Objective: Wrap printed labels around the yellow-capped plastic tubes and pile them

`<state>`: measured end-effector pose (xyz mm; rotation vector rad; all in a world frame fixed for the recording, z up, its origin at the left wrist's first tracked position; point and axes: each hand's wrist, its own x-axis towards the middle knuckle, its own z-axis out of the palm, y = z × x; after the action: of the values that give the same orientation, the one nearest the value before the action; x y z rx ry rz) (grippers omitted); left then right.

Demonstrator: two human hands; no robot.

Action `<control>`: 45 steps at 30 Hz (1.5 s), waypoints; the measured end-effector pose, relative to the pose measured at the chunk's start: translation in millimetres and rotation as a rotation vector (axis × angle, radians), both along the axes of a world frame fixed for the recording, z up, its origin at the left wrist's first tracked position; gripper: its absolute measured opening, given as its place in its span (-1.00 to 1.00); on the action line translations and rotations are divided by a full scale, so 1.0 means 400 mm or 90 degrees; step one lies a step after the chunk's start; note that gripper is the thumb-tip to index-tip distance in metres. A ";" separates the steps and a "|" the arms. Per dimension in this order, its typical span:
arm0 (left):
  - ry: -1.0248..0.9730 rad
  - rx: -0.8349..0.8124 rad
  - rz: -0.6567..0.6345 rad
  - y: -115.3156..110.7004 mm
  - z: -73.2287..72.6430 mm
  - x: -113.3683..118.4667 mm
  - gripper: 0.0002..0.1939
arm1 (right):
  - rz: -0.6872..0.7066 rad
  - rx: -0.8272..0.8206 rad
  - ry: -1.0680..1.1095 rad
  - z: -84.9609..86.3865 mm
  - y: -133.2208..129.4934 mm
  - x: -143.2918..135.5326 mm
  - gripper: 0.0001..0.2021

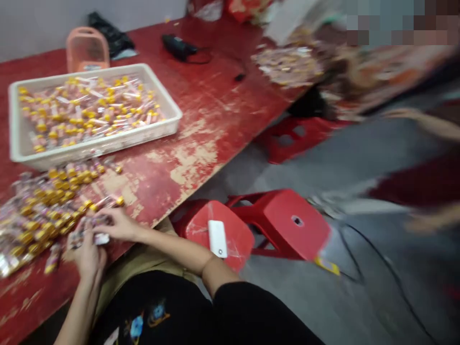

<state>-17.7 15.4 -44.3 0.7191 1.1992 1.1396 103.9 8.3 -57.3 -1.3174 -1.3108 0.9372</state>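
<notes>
At the near edge of the red table, my left hand (88, 256) is closed round a bunch of small clear tubes (77, 237). My right hand (120, 225) meets it from the right, its fingers closed on the tubes at the top of the bunch. A small white piece (102, 238) shows between the two hands; blur hides what it is. Beside them, to the left, lies a heap of small clear tubes with yellow-gold caps (46, 206). One single tube (52, 258) lies apart, just left of my left hand.
Behind the heap stands a white tray (168, 125) full of similar tubes. Farther back are an orange basket (88, 36) and a black device (178, 48). Two red stools (287, 215) stand right of the table, one bearing a white phone (217, 238). Another person's arm (424, 120) is at right.
</notes>
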 end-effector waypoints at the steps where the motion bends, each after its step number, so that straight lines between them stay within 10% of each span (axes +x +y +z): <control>1: -0.043 0.018 0.050 -0.011 0.007 0.006 -0.60 | -0.012 -0.012 0.039 -0.012 -0.013 -0.019 -0.79; 8: -0.096 -0.100 0.145 -0.022 -0.021 -0.015 -0.54 | -0.065 -0.041 0.090 -0.043 -0.036 -0.007 -0.68; 13: -0.113 -0.111 0.171 -0.017 -0.007 -0.017 -0.49 | -0.302 -0.047 -0.274 -0.055 0.007 0.160 -0.61; 16: -0.154 -0.113 0.171 -0.011 0.000 -0.008 -0.49 | -0.230 -0.067 -0.340 -0.079 0.030 0.213 -0.63; 23: -0.185 -0.156 0.161 -0.016 0.011 0.001 -0.56 | -0.101 0.096 0.036 0.000 -0.126 0.141 -0.67; 30: -0.170 -0.115 0.078 -0.021 0.031 0.013 -0.54 | -0.035 0.172 -0.150 0.076 -0.185 0.151 -0.58; 45: -0.173 -0.144 -0.037 -0.028 0.084 0.012 -0.53 | -0.019 0.172 -0.054 0.080 -0.165 0.091 -0.65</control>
<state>-13.0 4.2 -10.8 0.4093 1.0493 0.9984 140.5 -57.6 -25.3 -1.1737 -1.4243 0.6623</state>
